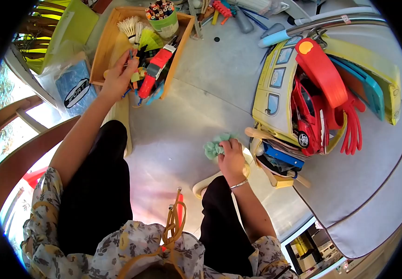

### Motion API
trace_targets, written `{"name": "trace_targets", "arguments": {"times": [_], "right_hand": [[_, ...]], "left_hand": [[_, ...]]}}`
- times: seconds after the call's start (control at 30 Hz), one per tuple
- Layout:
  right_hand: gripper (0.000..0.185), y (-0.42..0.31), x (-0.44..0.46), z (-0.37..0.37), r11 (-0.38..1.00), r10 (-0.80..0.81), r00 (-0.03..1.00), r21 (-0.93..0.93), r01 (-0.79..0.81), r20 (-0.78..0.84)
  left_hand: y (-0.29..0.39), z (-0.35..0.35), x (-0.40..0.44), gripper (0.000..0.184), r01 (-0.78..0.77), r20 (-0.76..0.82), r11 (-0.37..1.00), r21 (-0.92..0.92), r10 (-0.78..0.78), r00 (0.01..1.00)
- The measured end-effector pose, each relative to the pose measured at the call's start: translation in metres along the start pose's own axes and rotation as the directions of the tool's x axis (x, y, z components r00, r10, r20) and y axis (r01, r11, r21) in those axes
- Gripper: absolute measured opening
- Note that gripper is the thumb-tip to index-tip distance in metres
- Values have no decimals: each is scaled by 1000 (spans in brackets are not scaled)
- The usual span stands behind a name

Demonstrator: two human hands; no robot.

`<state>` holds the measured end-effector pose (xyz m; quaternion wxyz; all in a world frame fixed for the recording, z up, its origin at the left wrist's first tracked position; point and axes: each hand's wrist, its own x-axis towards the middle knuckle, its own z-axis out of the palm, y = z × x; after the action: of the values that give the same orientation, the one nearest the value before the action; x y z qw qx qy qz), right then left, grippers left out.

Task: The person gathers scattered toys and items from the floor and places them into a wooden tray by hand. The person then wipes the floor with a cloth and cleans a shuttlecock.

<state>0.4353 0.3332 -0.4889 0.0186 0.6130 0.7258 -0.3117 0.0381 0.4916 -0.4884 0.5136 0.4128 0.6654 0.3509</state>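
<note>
My right hand [232,162] is closed on a pale green scrunchie [214,146], low over the grey floor. At the upper left, my left hand [119,76] reaches over the near left part of a wooden box [182,51]. Its fingers are pinched together around something small that I cannot make out. Just right of those fingers lies a red and white toy truck [154,69] with small coloured pieces beside it. Behind it in the box are a white shuttlecock [129,29], a yellow-green shuttlecock [150,41] and a green cup of coloured pencils [164,23].
To the right, a yellow bus-shaped bag [268,93] holds a red toy car [306,116] and other toys. A grey sofa [372,186] borders that side. At the left are a blue packet [75,88] and a lime-green bin [71,32]. Loose toys lie along the back.
</note>
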Motion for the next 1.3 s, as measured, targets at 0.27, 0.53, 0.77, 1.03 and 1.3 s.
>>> {"name": "trace_targets", "arguments": {"times": [0.27, 0.53, 0.77, 1.03, 1.3], "right_hand": [[28, -60, 97, -25, 954, -237, 893, 82, 288, -382], [10, -77, 163, -12, 975, -37, 948, 198, 104, -317], [19, -192, 152, -91, 598, -27, 899, 713, 364, -437], [16, -55, 172, -21, 762, 328, 901, 643, -75, -283], [15, -58, 180, -13, 989, -36, 891, 110, 96, -454]], "left_hand": [[-4, -2, -3, 52, -199, -17, 821, 535, 246, 969], [0, -9, -8, 49, -257, -12, 928, 271, 270, 963], [2, -13, -8, 45, -223, -3, 950, 220, 229, 973], [-3, -12, -6, 43, -214, 23, 956, 199, 214, 977], [0, -9, -6, 43, -231, 51, 934, 272, 226, 973]]}}
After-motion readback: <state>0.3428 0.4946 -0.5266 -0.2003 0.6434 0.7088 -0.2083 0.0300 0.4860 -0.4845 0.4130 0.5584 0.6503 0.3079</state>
